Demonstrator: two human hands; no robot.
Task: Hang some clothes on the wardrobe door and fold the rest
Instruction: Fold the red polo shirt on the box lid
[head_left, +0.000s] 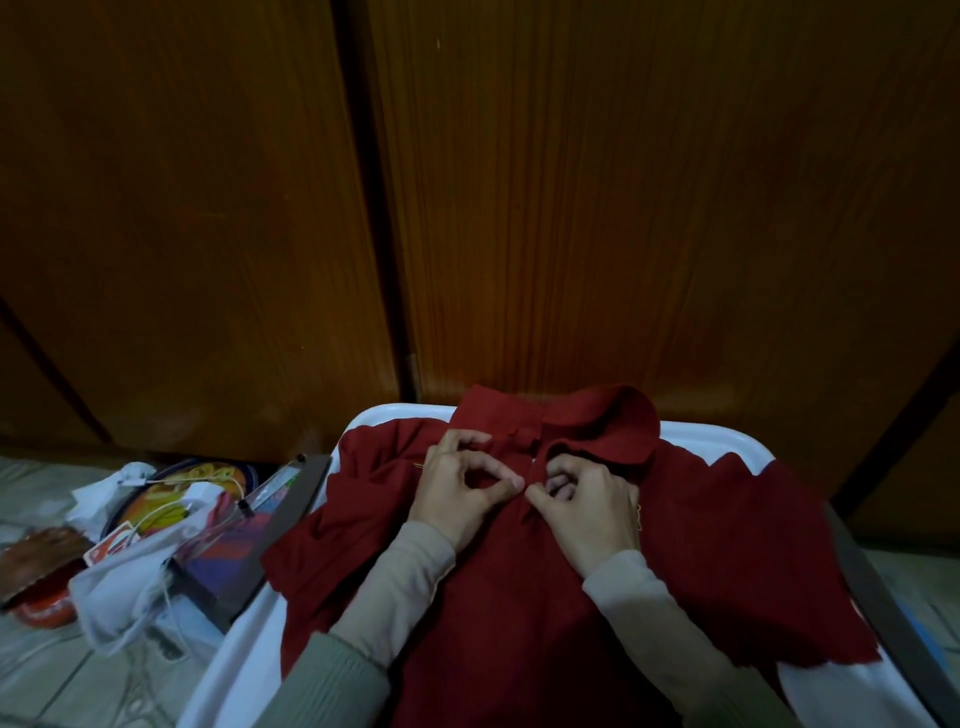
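Pinching red shirt (545, 597) placket: L hand (457, 488), R hand (592, 512).

Dim, warm indoor light, source unseen. Wardrobe doors (623, 208) underexposed, corners fading near black, faint brighter patch low centre. White table (727, 436) brightest area, no glare. Red shirt (519, 597) folds lost in murky shadow. Soft focus throughout, slight blur. Wide-angle distortion bends door edges outward toward frame sides.
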